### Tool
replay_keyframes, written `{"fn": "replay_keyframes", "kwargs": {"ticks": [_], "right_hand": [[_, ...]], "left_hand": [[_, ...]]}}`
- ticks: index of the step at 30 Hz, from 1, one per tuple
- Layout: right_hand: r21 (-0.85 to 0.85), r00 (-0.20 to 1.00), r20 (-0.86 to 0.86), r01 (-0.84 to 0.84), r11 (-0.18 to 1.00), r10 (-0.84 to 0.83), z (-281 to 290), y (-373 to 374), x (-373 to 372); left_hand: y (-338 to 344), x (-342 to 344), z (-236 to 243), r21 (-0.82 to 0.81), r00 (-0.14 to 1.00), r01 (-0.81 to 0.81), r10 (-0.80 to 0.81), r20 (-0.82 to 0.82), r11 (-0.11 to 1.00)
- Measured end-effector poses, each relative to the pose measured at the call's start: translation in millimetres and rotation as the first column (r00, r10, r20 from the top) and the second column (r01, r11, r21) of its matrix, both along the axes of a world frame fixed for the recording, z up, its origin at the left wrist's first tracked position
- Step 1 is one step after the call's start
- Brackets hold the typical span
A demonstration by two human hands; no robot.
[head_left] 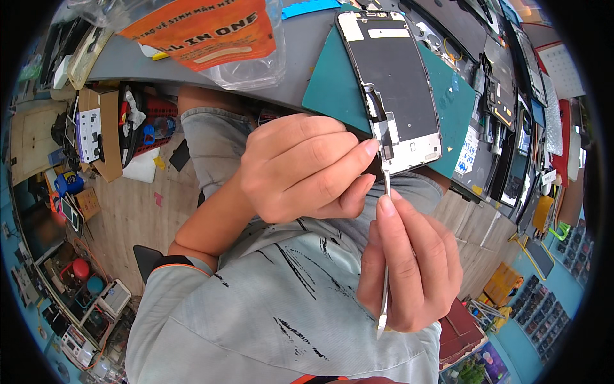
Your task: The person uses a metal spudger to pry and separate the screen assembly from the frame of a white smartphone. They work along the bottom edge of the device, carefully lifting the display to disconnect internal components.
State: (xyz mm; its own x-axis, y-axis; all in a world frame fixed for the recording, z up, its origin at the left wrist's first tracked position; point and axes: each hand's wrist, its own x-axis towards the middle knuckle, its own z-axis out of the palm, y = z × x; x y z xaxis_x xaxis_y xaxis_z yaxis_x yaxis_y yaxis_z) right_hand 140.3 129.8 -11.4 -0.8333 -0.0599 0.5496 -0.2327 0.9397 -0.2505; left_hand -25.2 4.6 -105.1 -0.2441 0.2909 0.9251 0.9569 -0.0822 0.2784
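A detached phone screen assembly lies with its dark metal back facing up, its lower end reaching past the near edge of a green mat. Along its left side runs a loose-looking flex cable. My left hand is closed at the lower left corner of the screen, fingertips against its edge beside the cable. Between the thumb and fingers of my right hand is a slim metal pry tool. Its upper tip touches the screen's bottom corner; the flattened lower end points toward my shirt.
A clear plastic pouch with an orange label sits at the table's front left. Several phone parts and dark panels crowd the right side. Below on the left, an open cardboard box stands beside a red basket.
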Motion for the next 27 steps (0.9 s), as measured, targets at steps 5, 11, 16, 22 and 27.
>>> {"fn": "replay_keyframes", "kwargs": {"ticks": [5,11,16,22,27], "right_hand": [[-0.017,0.999,0.003,0.038,0.999,-0.038,4,-2,0],[-0.068,0.995,0.028,0.095,0.993,-0.094,9,-6,-1],[-0.112,0.986,0.075,0.158,0.981,-0.15,14,-13,-1],[-0.083,0.988,0.082,0.134,0.987,-0.127,11,-10,3],[0.018,0.999,0.028,0.017,1.0,-0.018,-1,4,3]], "left_hand": [[1,0,-1,0.011,1.0,0.006,-0.006,-0.001,1.0],[0,0,-1,0.012,1.0,0.009,-0.009,0.001,1.0],[0,0,-2,0.011,1.0,0.008,-0.008,0.007,1.0],[-1,0,-1,0.007,1.0,0.01,-0.01,0.024,1.0],[0,1,-1,0.015,1.0,0.006,-0.007,0.028,1.0]]}}
